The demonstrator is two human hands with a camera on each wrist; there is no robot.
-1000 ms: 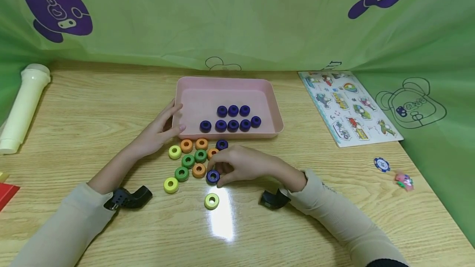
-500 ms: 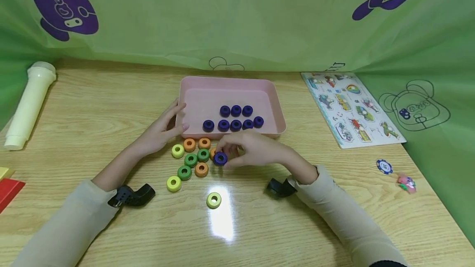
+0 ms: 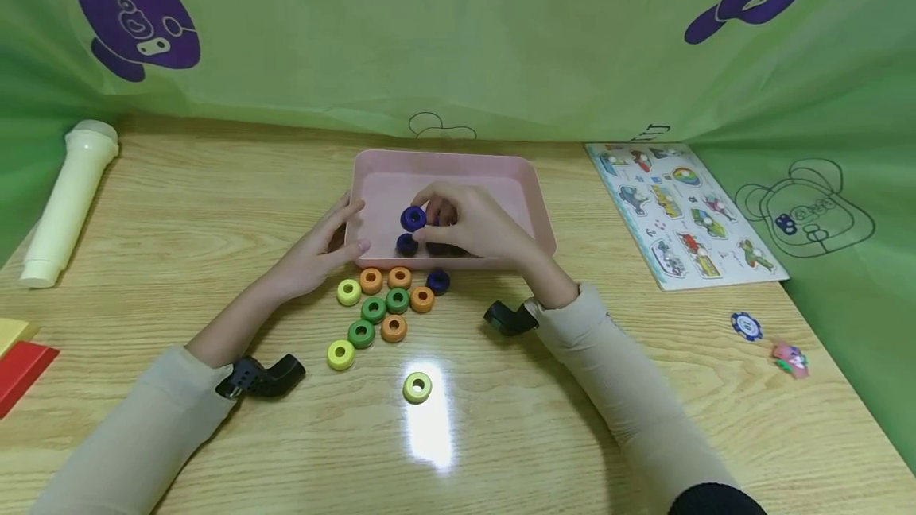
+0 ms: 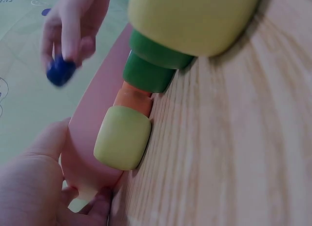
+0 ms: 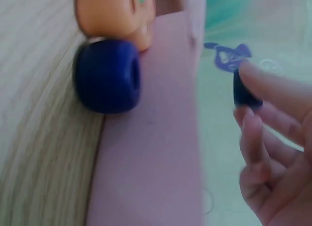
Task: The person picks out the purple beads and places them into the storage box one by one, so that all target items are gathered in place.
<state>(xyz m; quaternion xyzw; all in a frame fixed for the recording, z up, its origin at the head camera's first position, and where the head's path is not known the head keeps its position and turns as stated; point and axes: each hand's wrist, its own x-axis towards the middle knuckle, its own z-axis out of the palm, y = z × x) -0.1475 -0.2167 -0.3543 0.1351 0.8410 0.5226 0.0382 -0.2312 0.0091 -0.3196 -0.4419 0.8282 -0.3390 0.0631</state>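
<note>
My right hand [image 3: 475,221] pinches a dark blue bead [image 3: 413,218] between thumb and fingertips above the pink tray [image 3: 541,209]. In the right wrist view the held bead [image 5: 245,92] shows side-on. Another blue bead [image 3: 406,245] in the tray shows just below it; my hand hides most of the tray's other beads. My left hand [image 3: 315,253] grips the tray's left side, its thumb at the front corner. In front of the tray lie several orange, green and yellow beads, with one blue bead [image 3: 438,282] close to the tray's front wall.
A single yellow bead [image 3: 417,388] lies nearer me. At far left are a pale cylinder [image 3: 71,201] and a red block [image 3: 25,376]. A picture board [image 3: 685,217], a blue chip [image 3: 747,326] and a small pink figure [image 3: 790,359] lie on the right. Green cloth [image 3: 444,46] hangs behind.
My right hand has lifted a blue bead from the table beside the orange ones and carried it forward over the tray. The left hand keeps its hold on the tray.
</note>
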